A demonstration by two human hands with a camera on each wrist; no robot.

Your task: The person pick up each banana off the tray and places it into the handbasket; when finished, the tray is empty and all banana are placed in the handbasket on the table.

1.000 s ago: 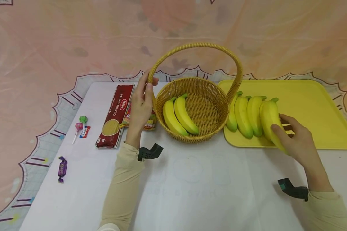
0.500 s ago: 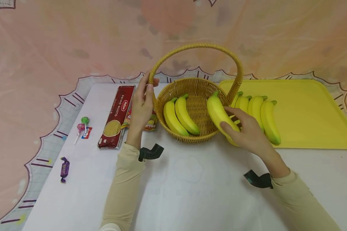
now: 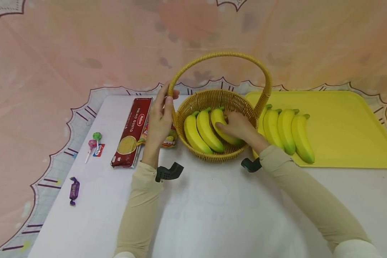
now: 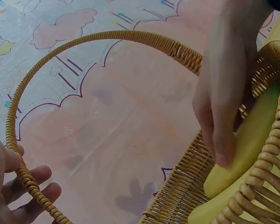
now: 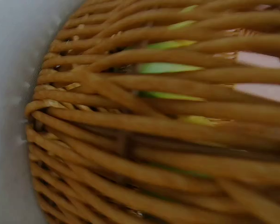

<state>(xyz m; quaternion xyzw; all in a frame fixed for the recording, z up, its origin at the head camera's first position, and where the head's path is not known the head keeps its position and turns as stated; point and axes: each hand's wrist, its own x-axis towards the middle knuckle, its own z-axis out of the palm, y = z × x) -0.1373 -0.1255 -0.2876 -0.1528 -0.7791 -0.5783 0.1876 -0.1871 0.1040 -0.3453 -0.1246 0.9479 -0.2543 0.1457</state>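
In the head view my left hand (image 3: pixel 159 123) holds the left side of the wicker basket's arched handle (image 3: pixel 220 54). The left wrist view shows the thumb and fingers around that handle (image 4: pixel 24 175). My right hand (image 3: pixel 240 126) reaches inside the basket (image 3: pixel 209 157) and grips a banana (image 3: pixel 225 133), thumb on its near side. Left of it, two more bananas (image 3: pixel 208 131) lie side by side on the woven bottom. From the left wrist, the right hand (image 4: pixel 226 93) points down onto the banana (image 4: pixel 242 149). Basket weave (image 5: pixel 130 107) fills the right wrist view, hiding the hand.
A yellow tray (image 3: pixel 345 132) right of the basket bears several bananas in a row (image 3: pixel 286 130). Left of the basket lie a red spaghetti pack (image 3: pixel 132 132) and a colourful candy bag (image 3: pixel 169 139). Two lollipops (image 3: pixel 94 139), a small red-blue candy (image 3: pixel 99 149) and a purple candy (image 3: pixel 74 191) lie farther left.
My right hand has carried a banana from the row on the tray leftward and down into the basket. My left hand has kept its hold on the handle.
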